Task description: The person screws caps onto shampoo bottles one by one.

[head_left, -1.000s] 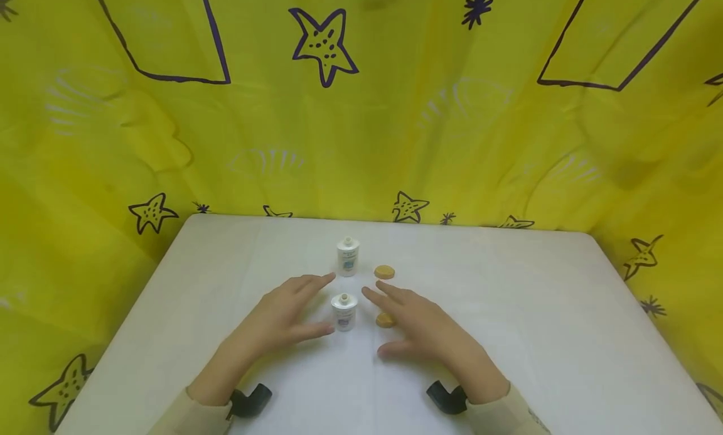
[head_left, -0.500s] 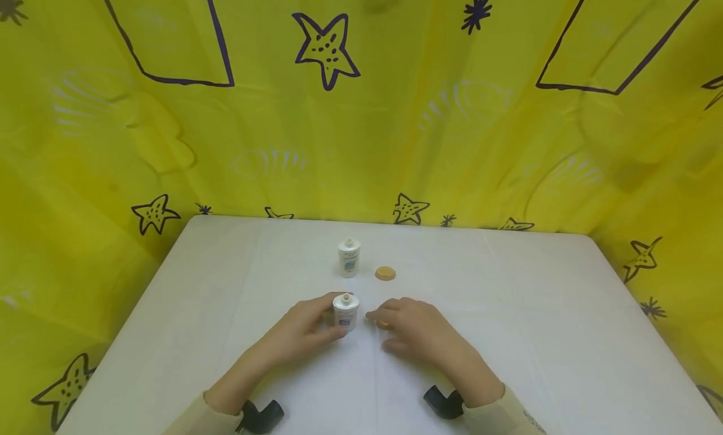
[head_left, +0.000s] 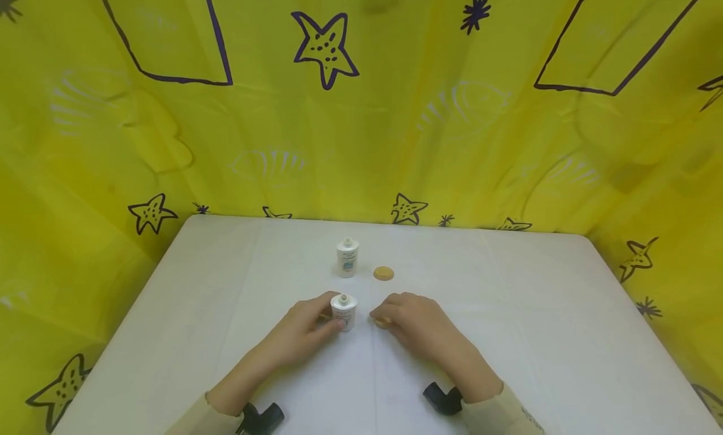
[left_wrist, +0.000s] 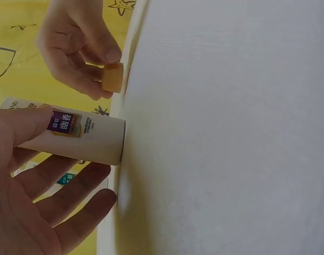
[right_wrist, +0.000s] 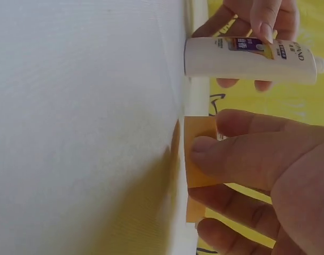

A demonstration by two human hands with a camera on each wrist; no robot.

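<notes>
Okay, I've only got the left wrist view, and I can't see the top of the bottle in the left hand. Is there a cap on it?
Observer: No. The right wrist view shows a bare white nozzle at the top of the held bottle.
Operator: Besides the orange cap I see in the right hand, is there another one?
Observer: Yes. The head view shows a second cap lying on the table, just to the right of the rear bottle.
</notes>
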